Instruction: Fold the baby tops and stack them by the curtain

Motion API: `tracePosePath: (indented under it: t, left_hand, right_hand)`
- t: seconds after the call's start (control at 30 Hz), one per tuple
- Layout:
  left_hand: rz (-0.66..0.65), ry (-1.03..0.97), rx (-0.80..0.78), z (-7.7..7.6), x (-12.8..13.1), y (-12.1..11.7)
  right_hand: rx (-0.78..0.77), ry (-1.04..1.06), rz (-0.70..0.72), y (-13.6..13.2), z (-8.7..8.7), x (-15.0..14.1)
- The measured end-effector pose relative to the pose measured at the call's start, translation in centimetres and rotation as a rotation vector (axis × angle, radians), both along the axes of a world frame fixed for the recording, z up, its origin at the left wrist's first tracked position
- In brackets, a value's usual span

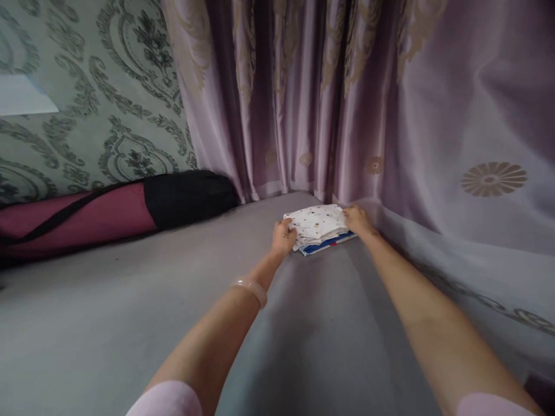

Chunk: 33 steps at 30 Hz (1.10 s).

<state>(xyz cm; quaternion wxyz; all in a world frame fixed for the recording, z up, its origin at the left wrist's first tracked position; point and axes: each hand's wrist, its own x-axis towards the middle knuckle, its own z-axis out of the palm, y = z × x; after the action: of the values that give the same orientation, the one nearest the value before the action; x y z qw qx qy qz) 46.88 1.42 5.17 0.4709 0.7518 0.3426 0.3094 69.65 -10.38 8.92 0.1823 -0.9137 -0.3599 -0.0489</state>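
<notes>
Sleeves [169, 398]: two, pale pink, one on each of my arms.
Bangle [254, 289]: one, pale, around my left wrist.
Bed [108, 323]: grey, beneath both my arms.
Left hand [284, 237]: my grip is closed on the stack's left edge.
Right hand [358, 219]: my grip is closed on its right edge.
Stack [318, 219]: one, folded cloth, on the bed near the curtain, between my hands; white on top, blue below with a red patch; layers I cannot count, small prints too tiny to make out.
Bag [186, 199]: one, long, red and black, one black strap, lying against the wall.
Curtain [299, 115]: mauve, at least four round gold flowers low down.
Wall [130, 86]: green, dark scrolls.
</notes>
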Motion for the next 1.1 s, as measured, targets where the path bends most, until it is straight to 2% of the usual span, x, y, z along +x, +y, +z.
tracePosePath:
  t: [0.1,0.2,0.27,0.43,0.53,0.63,0.8,0.87,0.97,1.1]
  left_hand:
    - [0.08,0.063,0.072,0.2,-0.9,-0.2]
    - [0.081,0.099,0.095,0.0,-2.3,-0.4]
    - [0.085,0.135,0.093,-0.5,-3.5,-0.3]
    - [0.083,0.241,0.083,-1.8,-8.0,0.9]
    - [0.09,0.294,0.131,-1.7,-12.5,2.2]
    - [0.07,0.42,0.227,-1.2,-18.3,3.3]
    - [0.077,0.625,0.34,-1.4,-29.1,3.7]
    - [0.133,0.649,0.34,-1.9,-33.1,3.5]
    - [0.198,0.8,0.248,-2.3,-38.2,3.1]
    - [0.316,1.021,0.149,-1.6,-42.1,1.8]
  right_hand:
    - [-0.016,-0.078,-0.005,0.7,0.2,-1.2]
    - [-0.018,-0.098,0.081,2.4,0.8,-3.2]
    - [-0.039,-0.032,0.092,3.7,1.0,-4.5]
    - [-0.209,0.199,-0.018,5.5,0.5,-5.5]
    - [-0.286,0.23,-0.026,5.8,0.3,-5.0]
    - [-0.306,0.264,-0.031,5.8,0.9,-4.8]
    - [-0.2,0.122,0.032,6.0,1.4,-7.9]
    - [-0.181,0.083,0.108,6.2,1.2,-10.0]
    - [-0.194,0.058,0.171,6.8,0.4,-12.6]
    - [-0.269,0.002,0.173,7.2,-0.7,-13.6]
